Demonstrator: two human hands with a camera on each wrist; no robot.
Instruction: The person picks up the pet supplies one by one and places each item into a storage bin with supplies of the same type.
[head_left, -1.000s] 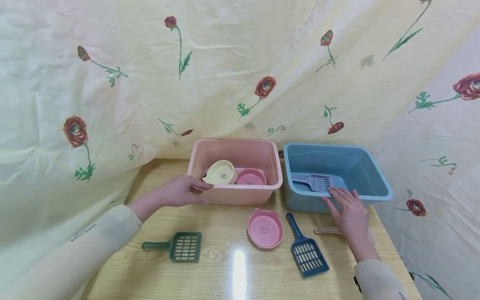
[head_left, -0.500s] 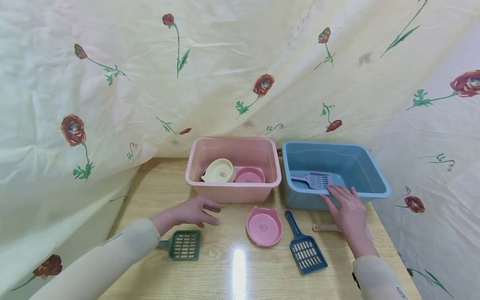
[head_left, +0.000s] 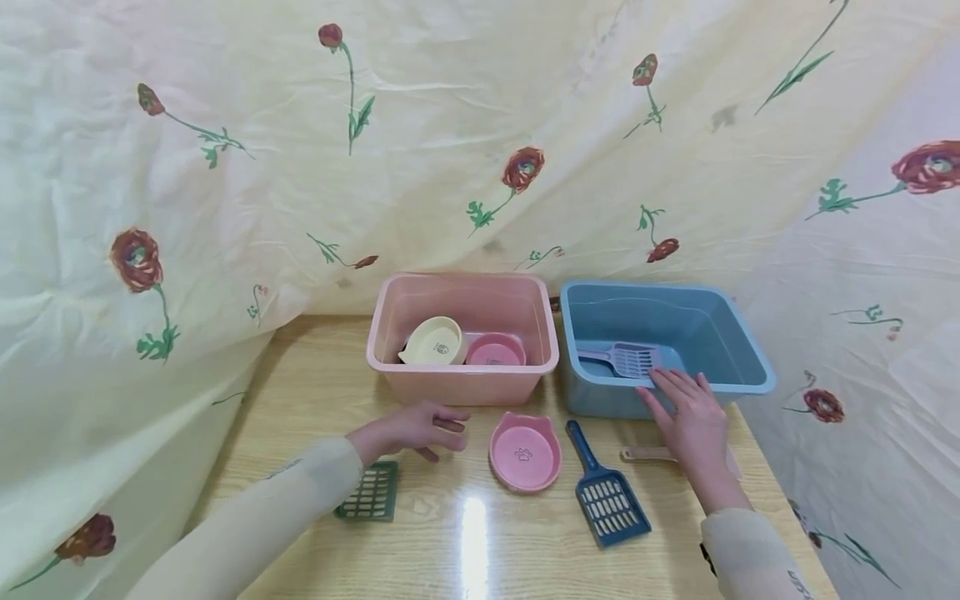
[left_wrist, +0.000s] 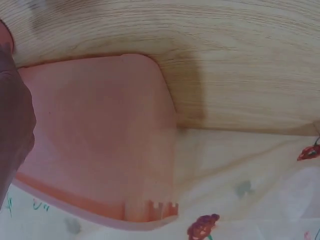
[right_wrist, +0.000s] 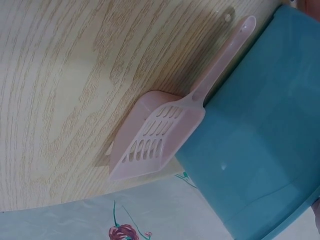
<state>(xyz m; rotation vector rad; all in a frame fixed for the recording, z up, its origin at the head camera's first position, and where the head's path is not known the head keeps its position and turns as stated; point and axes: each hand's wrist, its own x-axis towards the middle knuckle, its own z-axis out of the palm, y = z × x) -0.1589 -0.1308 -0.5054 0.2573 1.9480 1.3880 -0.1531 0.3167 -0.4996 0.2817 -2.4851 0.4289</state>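
Observation:
My left hand [head_left: 422, 429] hovers over the table in front of the pink bin [head_left: 465, 385], fingers loosely extended and holding nothing. To its right lies a pink cat-eared bowl [head_left: 525, 454]. The left forearm covers the handle of a green slotted litter scoop [head_left: 378, 492]. My right hand [head_left: 693, 429] rests on the front rim of the blue bin [head_left: 611, 400], fingers fairly straight over the edge. Inside that bin, near the fingertips, lies a lilac litter scoop [head_left: 630, 358]. Under the right hand, a pale pink litter scoop [right_wrist: 182, 120] lies against the blue bin's outside.
A navy litter scoop [head_left: 607, 496] lies on the table [head_left: 420, 558] between the pink bowl and the right forearm. A cream bowl [head_left: 435, 340] leans inside the pink bin beside another pink bowl [head_left: 497, 350]. A flowered cloth [head_left: 435, 167] hangs behind both bins.
My left hand has come away from the pink bin's front rim, moving down and right toward the pink bowl on the table. The right hand stays at the blue bin's rim.

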